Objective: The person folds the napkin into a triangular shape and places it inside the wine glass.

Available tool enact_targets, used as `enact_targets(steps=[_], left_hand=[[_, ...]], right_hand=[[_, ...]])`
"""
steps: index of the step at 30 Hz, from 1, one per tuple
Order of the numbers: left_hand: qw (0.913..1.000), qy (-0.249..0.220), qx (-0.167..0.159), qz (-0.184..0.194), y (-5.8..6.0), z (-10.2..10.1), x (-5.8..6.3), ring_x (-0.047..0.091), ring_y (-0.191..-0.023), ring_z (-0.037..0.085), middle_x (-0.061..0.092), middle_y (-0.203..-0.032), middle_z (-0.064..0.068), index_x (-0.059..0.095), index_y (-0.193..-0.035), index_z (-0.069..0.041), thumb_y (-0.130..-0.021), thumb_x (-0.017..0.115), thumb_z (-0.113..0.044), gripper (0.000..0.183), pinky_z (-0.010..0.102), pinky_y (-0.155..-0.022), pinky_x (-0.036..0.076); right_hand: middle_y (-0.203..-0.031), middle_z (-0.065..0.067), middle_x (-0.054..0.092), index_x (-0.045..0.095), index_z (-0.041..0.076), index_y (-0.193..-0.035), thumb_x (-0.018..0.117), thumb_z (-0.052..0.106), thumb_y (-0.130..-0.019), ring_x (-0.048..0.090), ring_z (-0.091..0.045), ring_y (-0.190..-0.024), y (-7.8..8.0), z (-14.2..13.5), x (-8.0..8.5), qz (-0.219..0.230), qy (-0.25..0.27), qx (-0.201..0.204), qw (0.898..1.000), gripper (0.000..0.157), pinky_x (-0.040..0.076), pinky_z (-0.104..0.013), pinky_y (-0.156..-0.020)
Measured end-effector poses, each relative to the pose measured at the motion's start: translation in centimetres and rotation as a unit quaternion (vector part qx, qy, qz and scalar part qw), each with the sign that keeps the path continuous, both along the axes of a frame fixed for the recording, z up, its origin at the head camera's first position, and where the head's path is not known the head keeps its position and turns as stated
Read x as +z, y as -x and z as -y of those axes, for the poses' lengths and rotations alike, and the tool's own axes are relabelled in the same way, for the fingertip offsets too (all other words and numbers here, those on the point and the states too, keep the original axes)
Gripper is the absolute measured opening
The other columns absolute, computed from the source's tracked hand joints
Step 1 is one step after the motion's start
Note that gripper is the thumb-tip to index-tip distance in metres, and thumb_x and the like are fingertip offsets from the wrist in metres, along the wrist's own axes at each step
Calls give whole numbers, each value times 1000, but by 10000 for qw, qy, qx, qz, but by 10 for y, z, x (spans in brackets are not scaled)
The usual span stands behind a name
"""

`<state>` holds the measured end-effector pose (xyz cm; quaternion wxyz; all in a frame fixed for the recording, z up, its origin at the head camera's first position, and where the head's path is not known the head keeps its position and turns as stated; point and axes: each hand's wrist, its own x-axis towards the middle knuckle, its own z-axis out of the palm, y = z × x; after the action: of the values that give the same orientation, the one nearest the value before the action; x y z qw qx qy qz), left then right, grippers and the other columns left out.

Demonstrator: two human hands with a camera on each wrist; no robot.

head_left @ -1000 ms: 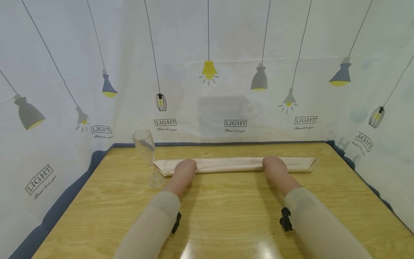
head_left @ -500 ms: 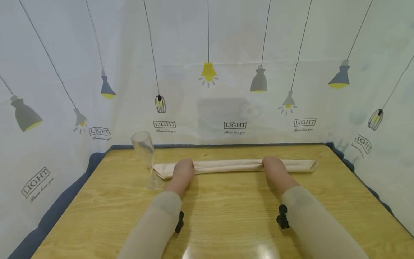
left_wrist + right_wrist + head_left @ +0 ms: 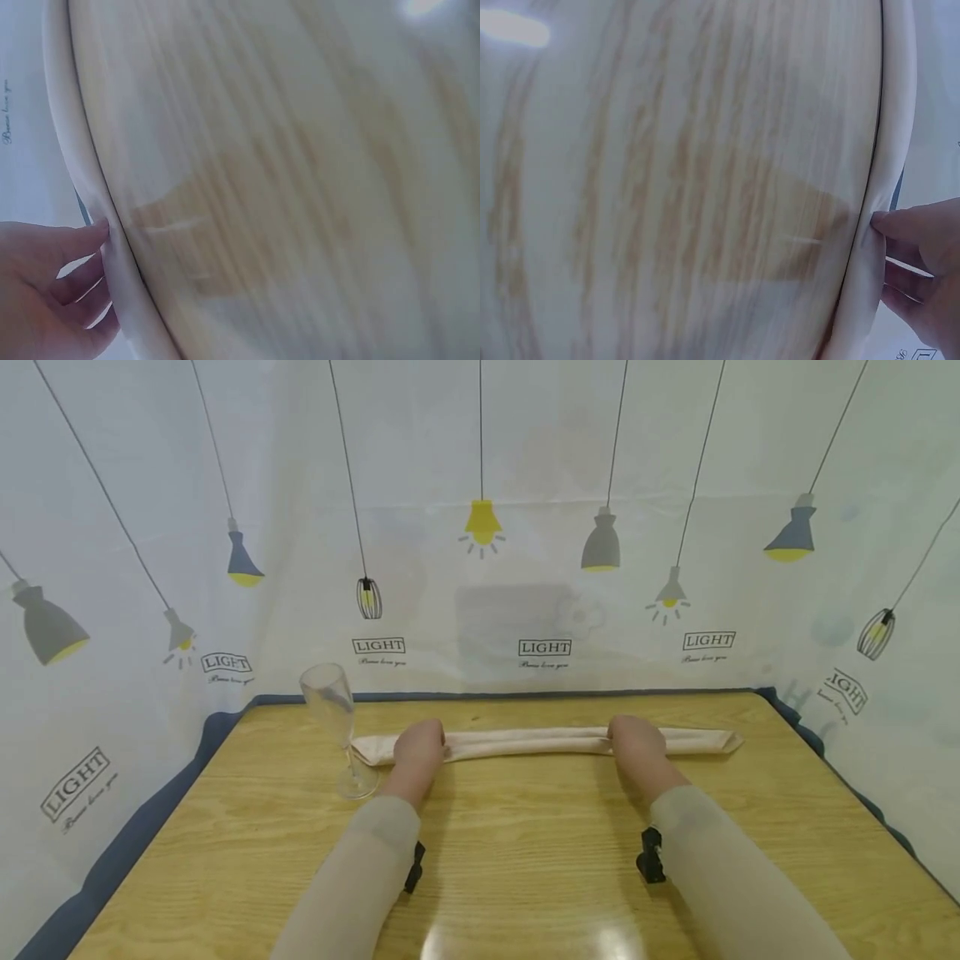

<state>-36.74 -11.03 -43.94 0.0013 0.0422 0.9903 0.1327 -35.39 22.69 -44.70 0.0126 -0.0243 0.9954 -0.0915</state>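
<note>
A pale cream cloth (image 3: 528, 743), folded into a long narrow strip, lies across the far part of the wooden table. My left hand (image 3: 420, 750) pinches its near edge left of the middle. In the left wrist view the thumb lies on the near side of the cloth (image 3: 73, 135), the fingers behind it. Further right, my right hand (image 3: 637, 750) pinches the same edge; the right wrist view shows that hand (image 3: 924, 251) with its thumb at the near side of the cloth (image 3: 897, 90). A clear champagne flute (image 3: 330, 706) stands upright by the cloth's left end.
The wooden table (image 3: 517, 835) stretches toward me, with light reflections near its front. Around it hangs a white curtain (image 3: 420, 527) printed with lamps, its dark blue hem (image 3: 525, 696) along the table's back edge.
The head view has shifted slightly. My left hand has moved a little to the left along the cloth, while both hands keep their grip. The flute stands where it was.
</note>
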Motion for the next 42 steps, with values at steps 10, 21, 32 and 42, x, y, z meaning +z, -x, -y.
enact_targets(steps=[10,21,32,42], left_hand=[[9918,1086,-676,8,1,-4,2,65,-92,31,68,-100,12,70,-92,-5,-93,68,-21,16,44,-77,54],[9866,1102,-1195,151,3,3,-4,62,-91,29,65,-94,10,66,-87,-5,-87,67,-6,1,42,-82,52],[9802,1323,-1470,-13,4,-1,-5,61,-99,32,64,-106,15,72,-94,-4,-91,60,6,16,41,-89,50],[9780,1515,-1432,-83,-5,-1,-5,62,-97,32,65,-106,15,70,-99,-4,-91,58,6,17,43,-87,51]], right_hand=[[-82,-11,65,69,1,-79,66,0,-89,62,-29,-76,-1,2,3,18,-86,-51,9999,11,54,-42,-64],[-73,-5,55,58,8,-67,54,-7,-89,43,-16,-57,-15,3,7,28,-484,707,9963,27,41,-31,-51],[-72,-6,58,63,5,-77,61,-6,-90,57,-21,-64,-11,3,6,98,-723,689,9950,18,51,-36,-57],[-82,-6,66,70,4,-90,59,-9,-90,63,-25,-73,-22,1,12,194,-572,595,9964,16,55,-40,-64]])
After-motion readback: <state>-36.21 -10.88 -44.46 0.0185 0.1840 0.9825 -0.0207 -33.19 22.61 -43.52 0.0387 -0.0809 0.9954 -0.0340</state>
